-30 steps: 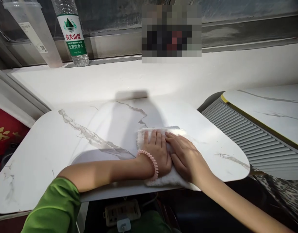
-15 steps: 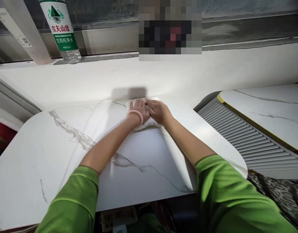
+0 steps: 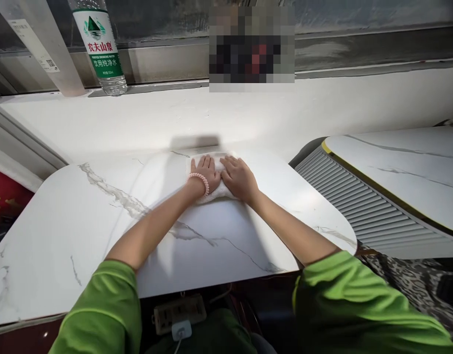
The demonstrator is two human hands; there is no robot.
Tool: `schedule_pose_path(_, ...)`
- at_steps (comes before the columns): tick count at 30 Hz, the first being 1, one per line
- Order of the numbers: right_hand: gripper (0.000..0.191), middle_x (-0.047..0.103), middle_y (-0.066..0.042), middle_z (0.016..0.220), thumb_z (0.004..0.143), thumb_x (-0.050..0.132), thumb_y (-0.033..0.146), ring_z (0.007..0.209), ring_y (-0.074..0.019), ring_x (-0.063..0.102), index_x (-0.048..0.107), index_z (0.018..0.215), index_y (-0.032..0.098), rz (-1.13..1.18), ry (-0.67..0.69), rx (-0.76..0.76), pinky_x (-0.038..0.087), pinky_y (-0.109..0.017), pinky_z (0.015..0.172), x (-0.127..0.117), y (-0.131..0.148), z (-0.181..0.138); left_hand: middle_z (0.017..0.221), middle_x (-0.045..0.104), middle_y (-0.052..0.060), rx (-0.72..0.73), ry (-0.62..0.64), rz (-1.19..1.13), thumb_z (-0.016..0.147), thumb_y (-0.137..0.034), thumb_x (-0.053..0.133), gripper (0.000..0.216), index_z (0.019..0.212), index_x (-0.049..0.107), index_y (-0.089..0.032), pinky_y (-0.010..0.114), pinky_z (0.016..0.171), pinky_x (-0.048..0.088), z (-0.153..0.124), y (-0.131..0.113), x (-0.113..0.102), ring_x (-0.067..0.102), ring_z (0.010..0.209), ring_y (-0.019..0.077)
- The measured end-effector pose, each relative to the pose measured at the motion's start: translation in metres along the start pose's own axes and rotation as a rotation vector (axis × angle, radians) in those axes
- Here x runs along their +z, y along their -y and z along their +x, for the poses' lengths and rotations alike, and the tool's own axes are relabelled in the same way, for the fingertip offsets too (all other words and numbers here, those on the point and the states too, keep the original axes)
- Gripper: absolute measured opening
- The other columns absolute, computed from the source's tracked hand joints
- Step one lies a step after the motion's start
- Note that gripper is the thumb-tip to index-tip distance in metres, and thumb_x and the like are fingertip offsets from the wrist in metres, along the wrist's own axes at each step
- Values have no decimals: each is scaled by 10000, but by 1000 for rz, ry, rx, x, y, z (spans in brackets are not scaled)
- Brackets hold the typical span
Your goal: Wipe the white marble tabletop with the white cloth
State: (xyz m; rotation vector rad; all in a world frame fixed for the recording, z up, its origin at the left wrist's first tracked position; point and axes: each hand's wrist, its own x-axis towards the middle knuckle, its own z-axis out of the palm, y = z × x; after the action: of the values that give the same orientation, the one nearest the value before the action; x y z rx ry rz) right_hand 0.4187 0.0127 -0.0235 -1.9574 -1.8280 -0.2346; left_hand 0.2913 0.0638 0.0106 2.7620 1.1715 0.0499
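Observation:
A white fluffy cloth (image 3: 214,192) lies near the far edge of a white marble-patterned table (image 3: 101,221). My left hand (image 3: 206,173), with a pink coil band on its wrist, rests flat on the cloth with fingers stretched out. My right hand (image 3: 240,178) lies flat beside it on the same cloth, fingers spread. Both arms reach forward over the table in green sleeves.
A water bottle (image 3: 101,46) with a green label and a tall plastic cup (image 3: 42,44) stand on the window sill at the back left. A second marble table (image 3: 399,167) and a ribbed grey panel (image 3: 366,211) are at the right. A power strip (image 3: 180,312) lies below the table's front edge.
Both hands pushed the cloth from the table's near edge to its far edge, then drew it back slightly toward me. The hands stayed flat on it throughout.

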Motion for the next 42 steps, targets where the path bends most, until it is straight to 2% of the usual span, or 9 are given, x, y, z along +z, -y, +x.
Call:
schedule_pose_path(2, 511, 529, -211, 1382, 901, 314, 222, 1314, -319, 459, 542, 1304, 6, -33, 9, -22, 344, -495, 1099, -12, 18, -28, 1587, 205, 131, 38, 0, 1, 969, -303, 205, 601, 1501, 233, -26, 492, 1197, 83, -31, -3, 0, 150, 1473, 226)
schedule_pose_path(8, 504, 574, -181, 1346, 924, 322, 249, 1223, -322, 520, 535, 1324, 29, -105, 35, -168, 437, -465, 969, -55, 72, -112, 1573, 219, 172, 107, -6, 33, 973, -335, 252, 615, 1493, 248, -6, 524, 1193, 96, -132, -15, 6, 152, 1470, 269)
schedule_pose_path(12, 498, 603, -194, 1302, 924, 343, 262, 1158, -328, 541, 562, 1288, 1, -144, 68, -216, 438, -464, 945, -67, 88, -130, 1573, 218, 167, 131, -1, 41, 975, -341, 263, 602, 1488, 276, -26, 519, 1194, 117, -163, -15, 8, 164, 1468, 263)
schedule_pose_path(14, 500, 588, -185, 1324, 923, 338, 254, 1179, -317, 530, 554, 1301, 9, -128, 93, -249, 427, -457, 972, -63, 88, -124, 1570, 232, 159, 114, 4, 40, 972, -339, 268, 596, 1488, 288, -40, 514, 1194, 128, -162, -13, 8, 178, 1466, 258)
schedule_pose_path(17, 518, 518, -175, 1406, 927, 303, 226, 1306, -287, 451, 504, 1351, 9, -93, 128, -291, 358, -442, 1079, -48, 80, -101, 1564, 260, 150, 56, 4, 20, 961, -320, 283, 587, 1485, 304, -56, 512, 1193, 137, -143, -3, 7, 206, 1460, 253)
schedule_pose_path(26, 537, 424, -163, 1484, 941, 263, 206, 1385, -260, 374, 415, 1422, 22, -91, 228, -188, 277, -438, 1149, 13, 56, 32, 1582, 240, 113, -86, -52, -10, 950, -269, 265, 589, 1500, 265, -60, 455, 1201, 120, -17, 61, -5, 201, 1461, 222)
schedule_pose_path(30, 542, 427, -143, 1488, 926, 274, 197, 1391, -247, 359, 422, 1419, 28, -53, 235, -125, 250, -416, 1163, 26, 56, 67, 1578, 259, 96, -125, -65, -11, 953, -262, 246, 576, 1499, 273, -77, 423, 1201, 129, 14, 81, -8, 217, 1455, 200)
schedule_pose_path(36, 543, 410, -153, 1497, 931, 278, 211, 1403, -243, 344, 418, 1424, 29, -40, 234, -123, 236, -416, 1169, 23, 59, 57, 1582, 246, 104, -102, -68, 6, 963, -284, 242, 581, 1498, 266, -58, 443, 1203, 105, 5, 81, -6, 207, 1458, 206)
schedule_pose_path(42, 538, 419, -162, 1487, 943, 273, 223, 1395, -259, 358, 420, 1422, 27, -59, 227, -209, 261, -441, 1157, 8, 75, 15, 1578, 244, 128, -95, -73, 28, 964, -282, 243, 580, 1493, 274, -47, 473, 1198, 121, -46, 67, -4, 203, 1461, 226)
